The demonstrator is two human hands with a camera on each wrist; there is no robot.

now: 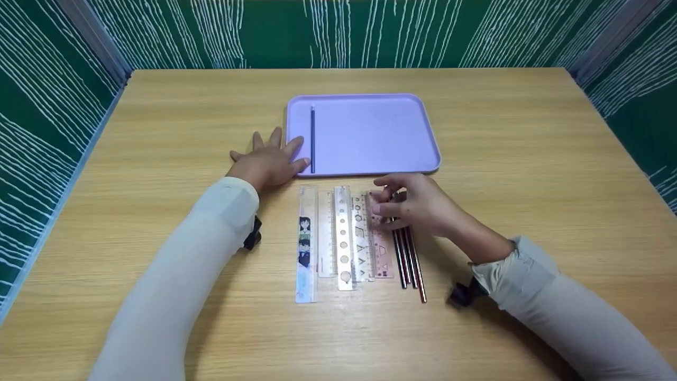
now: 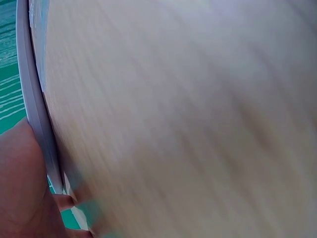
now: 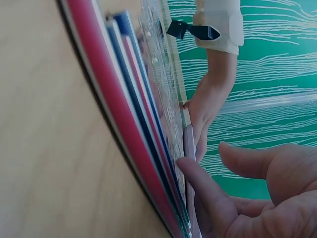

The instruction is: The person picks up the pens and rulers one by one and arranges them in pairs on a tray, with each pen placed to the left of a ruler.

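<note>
My left hand [image 1: 270, 161] rests with fingers spread at the left front corner of a lilac tray [image 1: 375, 132], thumb over its rim. A dark blue pencil [image 1: 313, 140] lies upright along the tray's left side. My right hand [image 1: 415, 203] hovers over the far ends of several pencils [image 1: 417, 270] in red and blue. In the right wrist view its thumb and index finger stand apart, the index fingertip close to the pencils and rulers, nothing held. Beside the pencils lie a pink ruler [image 1: 383, 259] and a clear stencil ruler [image 1: 362, 259].
Further left in the row come a pale ruler with round holes [image 1: 343, 227], a clear ruler [image 1: 325, 238] and a ruler with cartoon figures [image 1: 304, 286]. All lie on the wooden table [image 1: 211, 328]. Green panels with white lines [image 1: 275, 32] stand around it.
</note>
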